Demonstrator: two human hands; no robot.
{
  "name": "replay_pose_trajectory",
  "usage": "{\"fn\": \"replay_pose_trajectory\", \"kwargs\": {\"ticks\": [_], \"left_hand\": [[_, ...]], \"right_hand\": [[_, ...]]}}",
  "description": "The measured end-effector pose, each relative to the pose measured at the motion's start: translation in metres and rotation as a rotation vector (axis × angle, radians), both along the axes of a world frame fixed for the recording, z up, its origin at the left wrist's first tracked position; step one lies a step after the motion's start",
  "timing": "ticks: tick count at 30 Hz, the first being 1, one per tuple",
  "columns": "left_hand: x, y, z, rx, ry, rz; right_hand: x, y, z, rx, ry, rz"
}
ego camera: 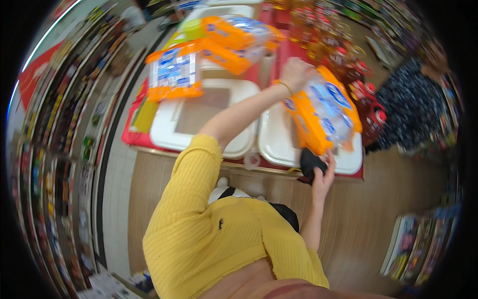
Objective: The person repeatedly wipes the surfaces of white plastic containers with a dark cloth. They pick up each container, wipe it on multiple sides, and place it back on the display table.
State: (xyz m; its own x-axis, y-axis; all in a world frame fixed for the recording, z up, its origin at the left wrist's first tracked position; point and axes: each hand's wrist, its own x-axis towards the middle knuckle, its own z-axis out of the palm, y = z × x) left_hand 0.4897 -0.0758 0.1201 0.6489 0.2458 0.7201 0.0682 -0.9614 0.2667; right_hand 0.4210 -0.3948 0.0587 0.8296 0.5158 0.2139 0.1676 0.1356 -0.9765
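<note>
My left hand (297, 74) grips the upper edge of an orange and clear plastic package (325, 108) with blue printing, tilted over the right white bin lid (276, 138). At the package's lower corner, my right hand (324, 177) has a black, soft-looking item (312, 164) against its thumb and fingers; a fingertip meets the corner. What the black item is, I cannot tell. Similar orange packages lie to the left: one flat (174, 73) by the left white lid (231, 144), others (239, 33) piled farther back, blurred.
Bottles of amber and dark red liquid with red caps (368, 108) line the display's right side. A person in a dark patterned top (410, 104) stands beyond them. Stocked shelves (63, 101) run along the left; another shelf unit (418, 246) is at lower right.
</note>
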Motion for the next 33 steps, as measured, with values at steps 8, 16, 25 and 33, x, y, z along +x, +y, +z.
{"fn": "replay_pose_trajectory", "kwargs": {"ticks": [8, 16, 25, 33], "left_hand": [[-0.182, 0.094, 0.018, 0.180, -0.272, 0.303], [-0.407, 0.297, -0.044, -0.391, -0.002, 1.075], [-0.434, 0.318, -0.114, -1.380, -0.203, 0.144], [-0.431, 0.161, -0.085, -1.299, -0.022, 0.057]], "right_hand": [[-0.031, 0.011, -0.036, -0.107, -0.177, 0.038], [-0.081, 0.104, -0.017, -0.108, -0.060, -0.008], [-0.135, 0.208, -0.005, 0.432, 0.662, 0.044], [-0.152, 0.272, 0.082, -0.363, -0.775, 0.577]]}}
